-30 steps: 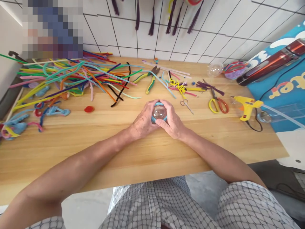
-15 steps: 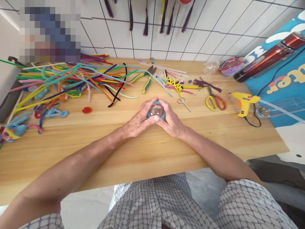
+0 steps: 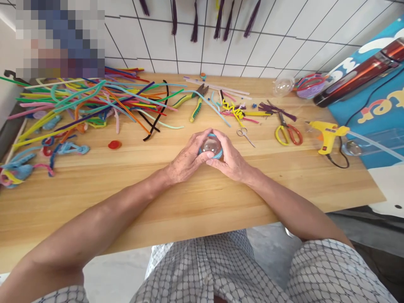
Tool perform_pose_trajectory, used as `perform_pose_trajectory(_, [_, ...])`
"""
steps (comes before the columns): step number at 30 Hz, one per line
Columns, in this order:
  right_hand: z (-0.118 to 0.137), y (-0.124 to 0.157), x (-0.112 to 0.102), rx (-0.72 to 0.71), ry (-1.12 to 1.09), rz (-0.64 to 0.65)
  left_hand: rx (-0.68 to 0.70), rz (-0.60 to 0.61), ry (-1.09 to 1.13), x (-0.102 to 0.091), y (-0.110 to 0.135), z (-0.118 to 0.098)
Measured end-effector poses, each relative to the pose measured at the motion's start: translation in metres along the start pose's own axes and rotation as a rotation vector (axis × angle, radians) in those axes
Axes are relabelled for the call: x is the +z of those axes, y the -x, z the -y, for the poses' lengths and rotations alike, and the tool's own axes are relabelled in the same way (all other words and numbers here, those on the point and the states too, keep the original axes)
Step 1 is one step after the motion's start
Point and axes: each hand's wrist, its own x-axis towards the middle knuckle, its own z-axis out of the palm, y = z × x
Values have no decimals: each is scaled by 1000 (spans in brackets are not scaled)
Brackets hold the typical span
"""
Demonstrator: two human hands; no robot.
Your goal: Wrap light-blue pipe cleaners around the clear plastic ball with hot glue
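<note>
A small clear dome [image 3: 211, 145] with light-blue bands around its rim rests at the middle of the wooden table, between my hands. My left hand [image 3: 190, 155] curves around its left side, thumb along the near edge. From the right, my right hand [image 3: 232, 158] wraps the other side, and the fingertips of both hands meet at the far edge. The thumbs come together in front of the dome. Its underside is hidden. Just beyond my right hand lie small metal scissors [image 3: 246, 136], and green-and-yellow pliers [image 3: 196, 110] lie farther back.
Left, a pile of colourful pipe cleaners [image 3: 94, 101] and a red cap [image 3: 114, 144]. Right, scissors with yellow and red handles [image 3: 288, 134], a yellow glue gun [image 3: 328, 134], a clear cup-like piece [image 3: 283, 87] and a red flask [image 3: 360, 75]. Purple tassels [image 3: 195, 23] hang behind.
The whole view has shifted slightly. My hands stay around the dome, and my right thumb sits a little lower, below the left thumb's tip.
</note>
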Motion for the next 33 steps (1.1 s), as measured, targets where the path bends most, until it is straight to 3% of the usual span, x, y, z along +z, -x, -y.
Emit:
perform_pose_trajectory(9, [-1, 1, -6, -13, -21, -13, 55, -16, -27, -2, 1, 3])
perform_pose_trajectory(18, [-5, 3, 2, 74, -13, -44, 96, -35, -55, 0, 2, 7])
perform_pose_trajectory(33, [-4, 2, -4, -20, 159, -90, -20, -202, -123, 3, 0, 8])
